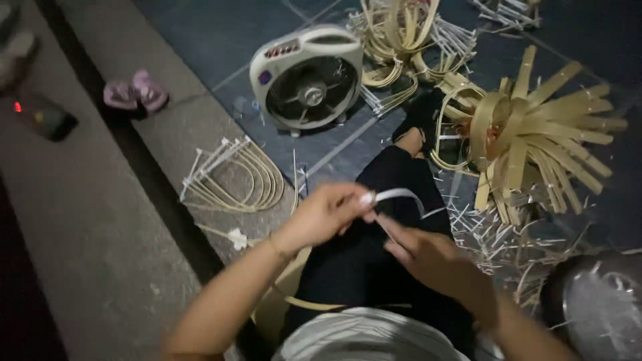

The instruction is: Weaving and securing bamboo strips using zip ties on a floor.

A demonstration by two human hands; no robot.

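Note:
My left hand [326, 212] pinches one end of a thin white strip [400, 195] above my lap. The strip curves off to the right from my fingertips. My right hand [421, 253] sits just below it, fingers stretched toward the left hand and touching the strip's lower part. Both hands hover over my black-clad leg [394, 175]. A curved bamboo strip [304, 302] lies under my left forearm.
A small box fan [307, 75] stands on the dark tiles ahead. Bent bamboo hoops with white ties [234, 177] lie left; bundles of bamboo strips [535, 130] and white offcuts [498, 241] lie right. Pink sandals [137, 92] rest on the concrete ledge. A round metal lid [598, 311] is at lower right.

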